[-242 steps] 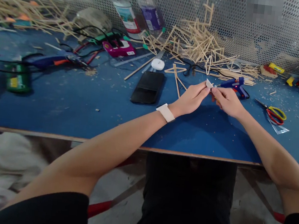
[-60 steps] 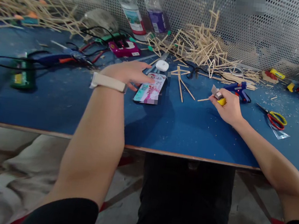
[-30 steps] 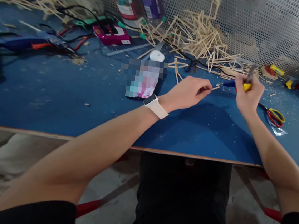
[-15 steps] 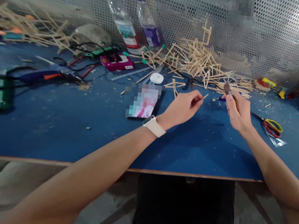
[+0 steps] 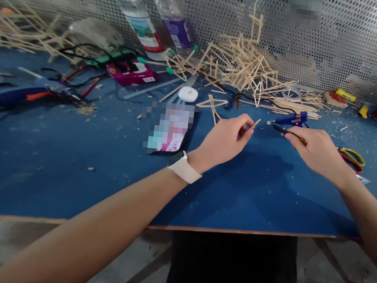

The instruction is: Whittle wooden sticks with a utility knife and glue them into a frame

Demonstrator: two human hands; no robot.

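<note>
My left hand (image 5: pixel 226 139), with a white-strapped watch at its wrist, pinches a short wooden stick (image 5: pixel 256 123) between thumb and fingertips. My right hand (image 5: pixel 317 149) is closed around a hand tool (image 5: pixel 280 130) with a dark flat end and a yellow-brown handle; its exact kind is unclear. The tool's end points left towards the stick, apart from it. Just beyond my right hand lies a blue glue gun (image 5: pixel 291 118) with a small red light. Left of my left hand are a phone (image 5: pixel 172 130) and joined sticks (image 5: pixel 213 108).
A heap of wooden sticks (image 5: pixel 241 65) lies against the perforated metal panel (image 5: pixel 338 49). Scissors (image 5: pixel 353 159) lie beside my right wrist. A white case (image 5: pixel 187 94), a magenta power strip (image 5: pixel 131 73), two bottles and blue-handled pliers (image 5: pixel 27 91) are on the blue table (image 5: pixel 130 171).
My right hand has turned and lowered the tool from upright to nearly flat, pointing left, uncovering the glue gun. My left hand still holds the stick. The camera view has shifted.
</note>
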